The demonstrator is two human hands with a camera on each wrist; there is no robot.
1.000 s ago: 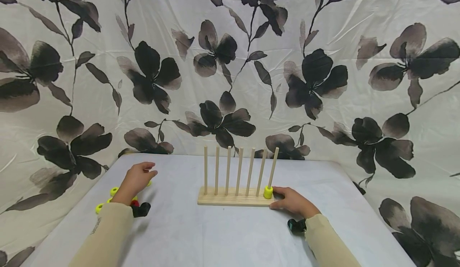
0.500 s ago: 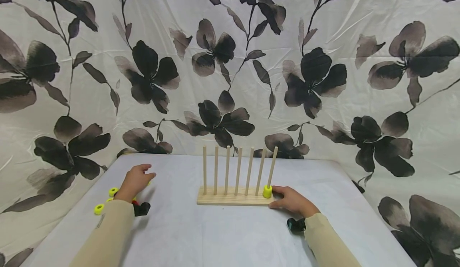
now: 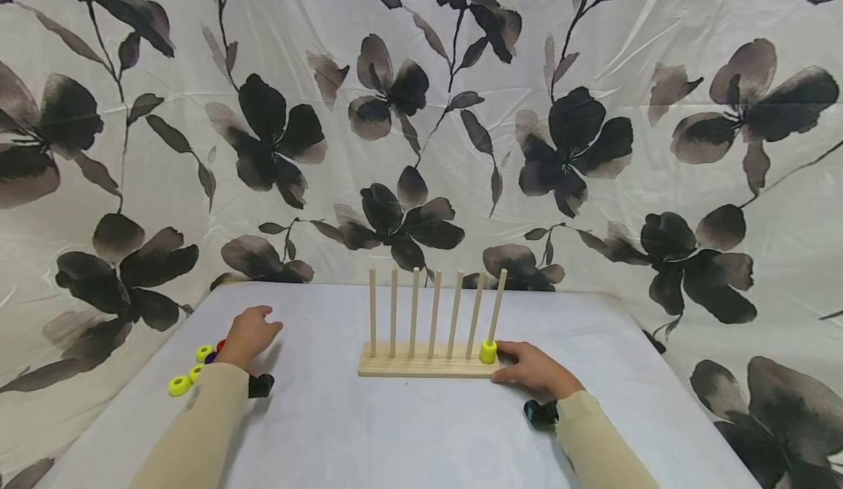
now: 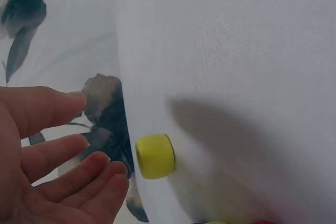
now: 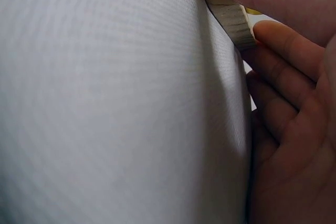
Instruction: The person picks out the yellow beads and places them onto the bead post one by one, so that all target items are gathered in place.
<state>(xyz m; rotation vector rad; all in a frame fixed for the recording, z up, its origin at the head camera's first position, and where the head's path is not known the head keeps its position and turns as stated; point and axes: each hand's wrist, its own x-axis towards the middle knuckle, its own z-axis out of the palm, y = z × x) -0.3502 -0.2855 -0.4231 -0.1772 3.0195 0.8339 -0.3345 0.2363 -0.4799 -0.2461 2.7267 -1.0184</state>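
Note:
My left hand (image 3: 252, 334) hovers above the left side of the table with fingers spread and nothing in them. In the left wrist view a yellow bead (image 4: 155, 156) stands just beyond its fingertips, apart from them. Several loose beads lie left of that wrist: yellow ones (image 3: 179, 386), a red bead (image 3: 220, 345) and a dark blue bead (image 3: 211, 357), partly covered by the arm. At mid-table stands a wooden peg rack (image 3: 421, 369) with several upright pegs. Yellow beads (image 3: 488, 352) sit low on its rightmost peg. My right hand (image 3: 536, 367) grips the rack's right end between thumb and fingers.
A white cloth covers the table (image 3: 369, 438). Behind it hangs a floral curtain (image 3: 487, 145), which also falls along both sides. Black wrist cameras (image 3: 261, 385) sit at the cuffs of the beige sleeves (image 3: 211, 416).
My left hand has shifted slightly down and right, showing more beads left of the wrist and covering the yellow one beyond its fingers. The right hand keeps its hold on the rack.

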